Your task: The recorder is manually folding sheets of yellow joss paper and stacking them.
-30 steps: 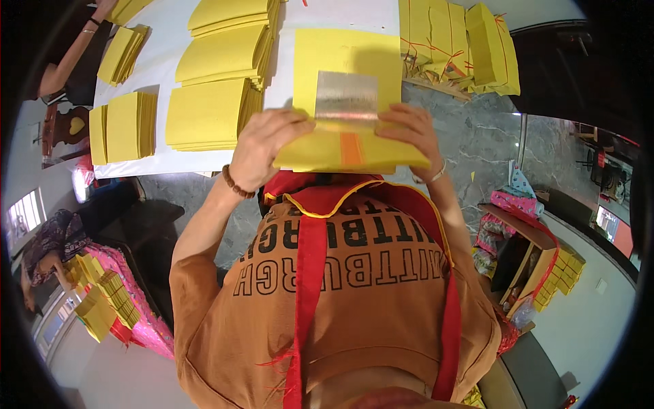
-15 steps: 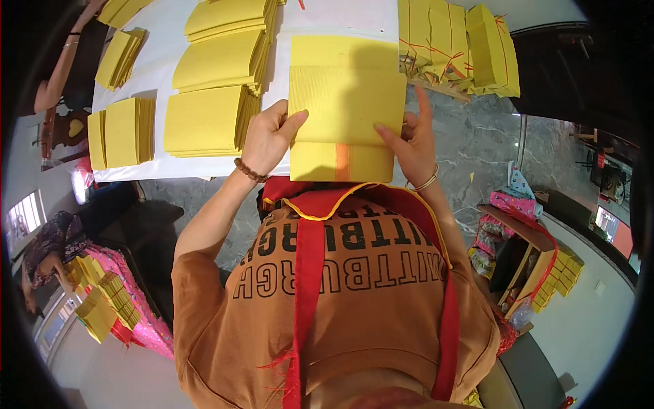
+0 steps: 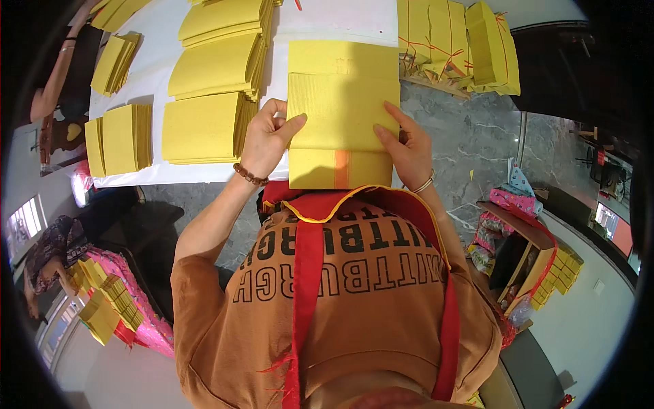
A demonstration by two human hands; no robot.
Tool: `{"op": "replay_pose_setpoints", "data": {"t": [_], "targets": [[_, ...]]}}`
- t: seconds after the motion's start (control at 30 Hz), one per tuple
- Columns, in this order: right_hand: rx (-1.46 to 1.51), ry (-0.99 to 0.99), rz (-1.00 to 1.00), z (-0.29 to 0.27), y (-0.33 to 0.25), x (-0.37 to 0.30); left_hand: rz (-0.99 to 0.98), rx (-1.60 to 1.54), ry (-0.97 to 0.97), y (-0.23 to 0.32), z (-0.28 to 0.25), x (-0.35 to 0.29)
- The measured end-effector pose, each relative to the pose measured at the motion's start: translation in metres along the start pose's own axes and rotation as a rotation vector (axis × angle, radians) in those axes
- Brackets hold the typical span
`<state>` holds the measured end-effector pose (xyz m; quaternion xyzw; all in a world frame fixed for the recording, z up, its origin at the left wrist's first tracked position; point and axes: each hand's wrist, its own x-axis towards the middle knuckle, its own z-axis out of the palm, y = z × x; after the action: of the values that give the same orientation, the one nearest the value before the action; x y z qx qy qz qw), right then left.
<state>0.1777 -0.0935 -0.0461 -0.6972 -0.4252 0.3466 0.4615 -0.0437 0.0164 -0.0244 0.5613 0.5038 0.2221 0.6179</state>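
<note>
A sheet of yellow ribbed paper (image 3: 340, 112) lies over more yellow paper with an orange stripe (image 3: 342, 170), at the table's front edge before my chest. My left hand (image 3: 274, 133) grips the left edge of the upper sheet, thumb on top and the other fingers curled at the side. At the opposite edge is my right hand (image 3: 409, 146), its thumb pressed on the sheet and its index finger bent over the edge; its remaining fingers are partly hidden. A shadow falls across the sheet's right half.
Thick stacks of yellow paper (image 3: 201, 129) stand left of my work on the white-covered table (image 3: 157, 176), smaller stacks (image 3: 126, 140) farther left. Yellow bundles tied with red string (image 3: 436, 31) lie at the back right. Another person's arm (image 3: 54, 82) reaches in at the left.
My right index finger has come down from pointing away to rest at the sheet's edge. The sheets have shifted slightly toward me and the upper one a little left.
</note>
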Motion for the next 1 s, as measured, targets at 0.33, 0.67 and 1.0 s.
{"op": "replay_pose_setpoints", "data": {"t": [0.33,0.67,1.0], "targets": [[-0.061,0.027,-0.021,0.001,-0.005,0.001,0.475,0.416,0.215,0.027,0.001,-0.015],[-0.108,0.050,-0.071,0.000,-0.011,0.001,0.822,1.120,-0.132,0.018,0.053,0.007],[-0.693,-0.119,-0.711,0.035,-0.035,0.006,0.859,1.114,-0.146,0.013,0.052,0.015]]}}
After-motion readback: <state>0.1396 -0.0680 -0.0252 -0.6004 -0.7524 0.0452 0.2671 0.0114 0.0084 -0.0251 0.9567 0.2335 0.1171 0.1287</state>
